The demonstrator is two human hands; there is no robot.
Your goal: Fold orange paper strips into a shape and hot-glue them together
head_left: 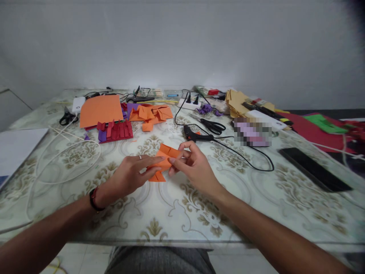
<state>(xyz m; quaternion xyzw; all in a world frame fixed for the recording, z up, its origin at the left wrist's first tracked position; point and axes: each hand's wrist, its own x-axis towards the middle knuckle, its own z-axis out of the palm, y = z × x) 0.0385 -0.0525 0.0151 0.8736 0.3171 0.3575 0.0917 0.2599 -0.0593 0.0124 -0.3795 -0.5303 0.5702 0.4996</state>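
In the head view, your right hand (195, 163) pinches the right side of the folded orange paper (165, 163), near the middle of the table (168, 224). Your left hand (129, 173) touches its left side; whether it grips, I cannot tell. Behind lies a glue gun (192, 136).

orange paper (165, 164) | folded, creased | slanted, upper edge dipping rightward | middle of view
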